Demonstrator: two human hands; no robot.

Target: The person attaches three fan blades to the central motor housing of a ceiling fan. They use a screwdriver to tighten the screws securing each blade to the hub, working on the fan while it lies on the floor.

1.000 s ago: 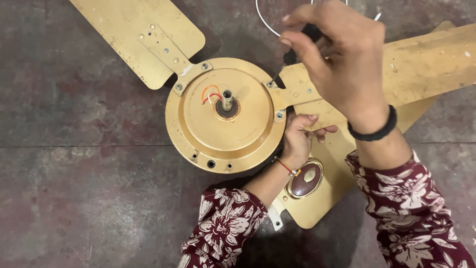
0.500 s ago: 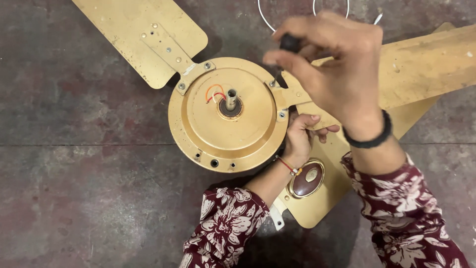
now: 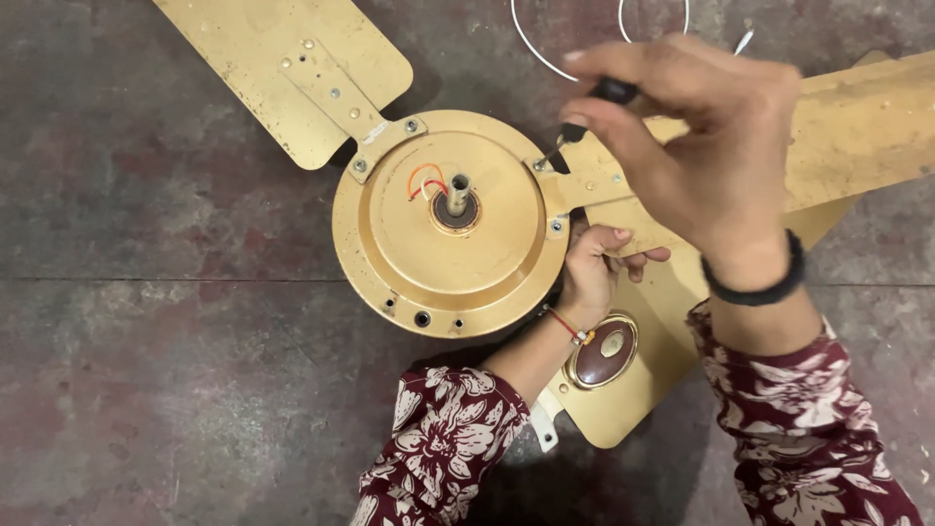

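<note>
Gold ceiling fan lying on a dark, mottled floor (image 3: pixel 146 370), seen from above. At upper left, one fan blade (image 3: pixel 282 68) is bolted by its bracket to the round motor housing (image 3: pixel 448 229), whose central shaft (image 3: pixel 458 193) stands beside short red and orange wires (image 3: pixel 425 180). Right of the housing, the left hand (image 3: pixel 594 268) is closed around the edge of the housing and the root of the right blade (image 3: pixel 857 127). Above it, the right hand (image 3: pixel 711 146) grips a black-handled screwdriver (image 3: pixel 584 117), its tip set on a bracket screw at the housing rim. A third blade (image 3: pixel 643 390) lies beneath the forearms. White wire (image 3: pixel 545 54) loops at the top.
</note>
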